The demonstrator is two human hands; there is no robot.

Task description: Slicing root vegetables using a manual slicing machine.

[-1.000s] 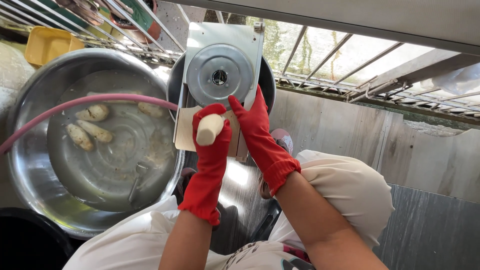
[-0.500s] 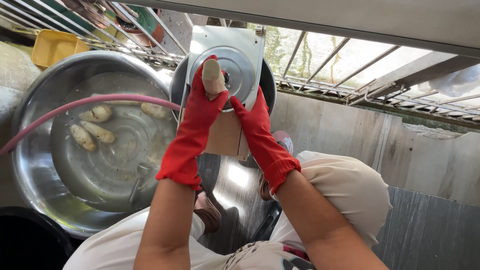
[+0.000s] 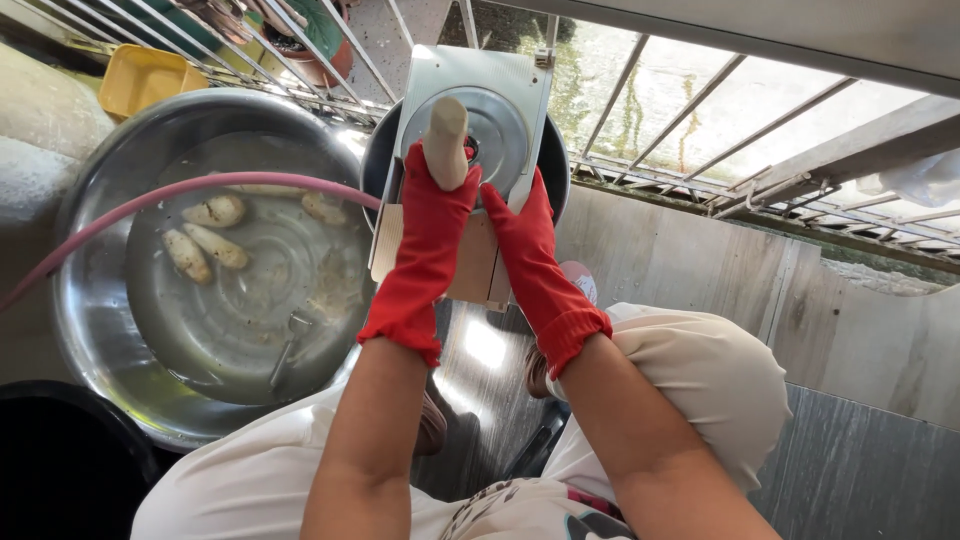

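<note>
Taking the metal slicer [image 3: 470, 150] as the landmark and reading from left to right: well to its left lies one wide steel basin [image 3: 100, 330] holding shallow water, with four pale peeled roots [image 3: 215, 211] lying in it and one small metal tool [image 3: 288, 345] resting on its bottom. One pink hose [image 3: 150, 200] arcs across the basin toward the slicer's left edge, and one yellow tray [image 3: 140, 75] sits beyond the basin, further left and behind. At the slicer itself, the left hand [image 3: 430, 215], in a red rubber glove, is closed around one pale peeled root piece [image 3: 446, 140], fingers wrapped about its lower end while its upper end stands against the slicer's round steel disc [image 3: 500, 125]. So the root piece sits on the disc's left half, held in the left hand and just left of the right hand. The right hand [image 3: 525, 235], also in a red glove, lies with fingers stretched out and pressed flat against the slicer's lower right side, holding nothing, touching the beige board [image 3: 475, 270] that runs below the disc. Two red gloves, one root piece in hand, one slicer. To the slicer's right run the metal window bars [image 3: 700, 110].
</note>
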